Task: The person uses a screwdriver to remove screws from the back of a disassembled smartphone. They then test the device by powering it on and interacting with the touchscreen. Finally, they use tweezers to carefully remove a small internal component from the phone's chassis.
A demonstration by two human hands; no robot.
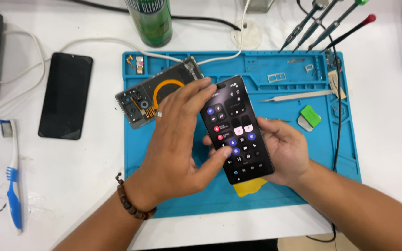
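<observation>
A black smartphone (238, 130) with a lit screen of round control icons is held tilted above the blue work mat (322, 158). My right hand (284, 151) cradles it from underneath, fingers wrapped round its right edge. My left hand (175, 144) lies over the phone's left side, its thumb touching the lower left of the screen and its fingers reaching to the top corner. A beaded bracelet is on my left wrist and a ring on one finger. A yellow piece (251, 187) shows on the mat under the phone's lower end.
An opened phone back (157, 93) with an orange coil lies on the mat's upper left. A second dark phone (66, 95), a blue toothbrush (12, 176), a green bottle (150, 21), tweezers (298, 96), a green pick (311, 116) and several screwdrivers (331, 25) lie around.
</observation>
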